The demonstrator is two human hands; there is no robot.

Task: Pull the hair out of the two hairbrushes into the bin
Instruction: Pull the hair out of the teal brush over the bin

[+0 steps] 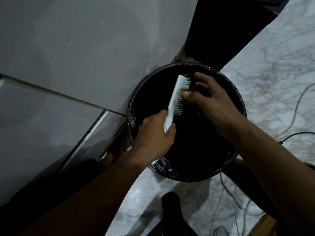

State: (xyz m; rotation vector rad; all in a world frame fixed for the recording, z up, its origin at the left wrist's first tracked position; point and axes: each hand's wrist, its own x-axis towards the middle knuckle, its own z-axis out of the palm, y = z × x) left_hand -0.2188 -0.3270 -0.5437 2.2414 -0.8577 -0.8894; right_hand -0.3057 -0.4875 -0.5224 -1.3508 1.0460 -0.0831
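Note:
A white hairbrush [176, 95] is held over the round bin [136, 99], which is lined with a black bag. My left hand [155, 135] grips the brush by its handle, bristles facing right. My right hand [209, 97] reaches in from the right, and its fingertips pinch among the bristles near the middle of the brush head. Any hair there is too dark to make out against the black bin. Only one brush is in view.
A white cabinet [68, 57] stands to the left, right against the bin. The marble floor [272, 74] at the right carries loose cables [293, 120]. A dark object [171, 206] stands on the floor below the bin.

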